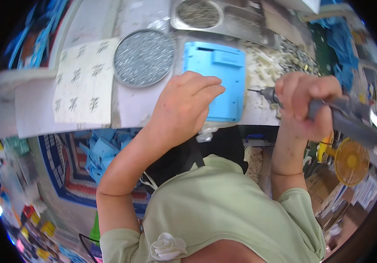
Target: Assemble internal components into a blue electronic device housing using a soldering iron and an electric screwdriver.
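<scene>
A flat light-blue plastic panel (229, 94) with a raised block near its far end lies on the table in front of me. My left hand (182, 103) is over its left edge, back upward. Its fingers stretch to the right across the panel, with the thumb side lower down; the palm is hidden. To the right of the panel, my right hand (306, 98) is wrapped round a dark grey power screwdriver (348, 118). The tool lies almost level, its thin bit pointing left toward the panel and apart from it.
A round dish (142, 85) of small silvery screws (144, 57) stands left of the panel. Behind is a metal tray (243, 22) with more small parts. Cream plastic pieces (260, 65) lie loose at right. A marked paper sheet (85, 87) lies left. Blue pieces (105, 151) fill a crate below.
</scene>
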`<state>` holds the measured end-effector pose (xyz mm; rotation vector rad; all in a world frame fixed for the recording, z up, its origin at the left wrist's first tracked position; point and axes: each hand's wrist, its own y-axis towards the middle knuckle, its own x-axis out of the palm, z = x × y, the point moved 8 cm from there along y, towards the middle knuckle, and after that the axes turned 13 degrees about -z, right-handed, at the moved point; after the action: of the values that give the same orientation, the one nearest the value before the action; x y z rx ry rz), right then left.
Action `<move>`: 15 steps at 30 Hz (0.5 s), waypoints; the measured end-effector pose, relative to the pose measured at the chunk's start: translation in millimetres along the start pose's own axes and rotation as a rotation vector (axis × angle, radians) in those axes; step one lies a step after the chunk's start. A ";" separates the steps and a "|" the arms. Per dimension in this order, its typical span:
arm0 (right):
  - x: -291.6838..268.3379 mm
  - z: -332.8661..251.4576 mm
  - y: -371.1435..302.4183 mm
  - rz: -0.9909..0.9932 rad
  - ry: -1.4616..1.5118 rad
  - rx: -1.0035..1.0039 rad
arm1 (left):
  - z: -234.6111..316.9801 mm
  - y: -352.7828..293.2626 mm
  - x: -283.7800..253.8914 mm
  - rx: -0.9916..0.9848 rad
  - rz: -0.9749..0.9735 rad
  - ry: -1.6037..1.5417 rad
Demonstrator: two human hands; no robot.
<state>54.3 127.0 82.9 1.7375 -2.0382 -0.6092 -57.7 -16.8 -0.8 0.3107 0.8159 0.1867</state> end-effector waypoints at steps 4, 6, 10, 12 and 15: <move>-31.1 28.6 -26.9 0.177 0.006 -0.017 | 0.0 26.2 33.8 -0.011 -0.068 0.054; -39.0 44.7 -33.3 0.211 0.061 0.012 | -2.6 30.9 40.6 -0.025 -0.128 0.107; -39.6 40.4 -21.4 0.177 0.012 -0.077 | -2.5 32.2 40.3 -0.070 -0.170 0.133; -39.7 53.3 -26.1 0.114 -0.109 -0.028 | -1.1 34.2 40.5 -0.073 -0.178 0.140; -35.1 51.2 -29.1 0.109 -0.022 0.060 | 0.7 30.7 40.7 -0.079 -0.186 0.140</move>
<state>55.0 161.5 23.7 1.6468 -2.1705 -0.5408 -31.1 23.3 -17.7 0.1476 0.9681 0.0661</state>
